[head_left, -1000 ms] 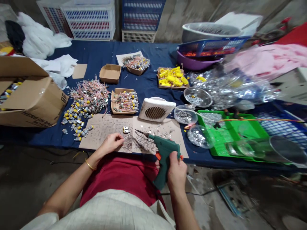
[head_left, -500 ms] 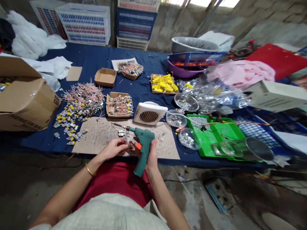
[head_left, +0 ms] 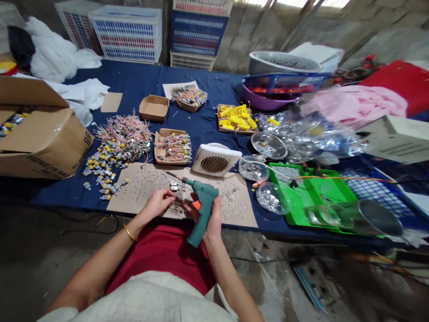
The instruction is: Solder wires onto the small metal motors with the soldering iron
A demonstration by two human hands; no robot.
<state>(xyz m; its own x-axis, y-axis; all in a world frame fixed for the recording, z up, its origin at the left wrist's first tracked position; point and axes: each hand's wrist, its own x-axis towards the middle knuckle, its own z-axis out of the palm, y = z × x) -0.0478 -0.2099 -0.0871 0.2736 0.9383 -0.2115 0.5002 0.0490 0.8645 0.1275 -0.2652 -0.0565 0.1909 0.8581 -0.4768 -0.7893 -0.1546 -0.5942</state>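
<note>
A green soldering gun (head_left: pixel 203 208) with an orange trigger rests in my right hand (head_left: pixel 214 226), its metal tip pointing to the upper left. My left hand (head_left: pixel 157 203) is close by, thumb and fingertips pinched together over the cardboard sheet (head_left: pixel 134 188); whatever they hold is too small to make out. A small silver and yellow motor (head_left: pixel 173 187) sits just beyond those fingertips, under the gun's tip. Behind the sheet stand a cardboard tray of wired motors (head_left: pixel 173 146) and a dirty white vent fan (head_left: pixel 217 160).
To the left lies a heap of motors (head_left: pixel 122 136) beside a large cardboard box (head_left: pixel 43 138). Bowls of metal parts (head_left: pixel 272 198), a green basket (head_left: pixel 298 210) and a clear plastic jar (head_left: pixel 372 219) stand on the right. Farther back is a tray of yellow pieces (head_left: pixel 236 118).
The view has swung slightly left, so the table appears shifted right. My left fingertips have drawn a little away from the soldering gun. The right hand keeps its hold.
</note>
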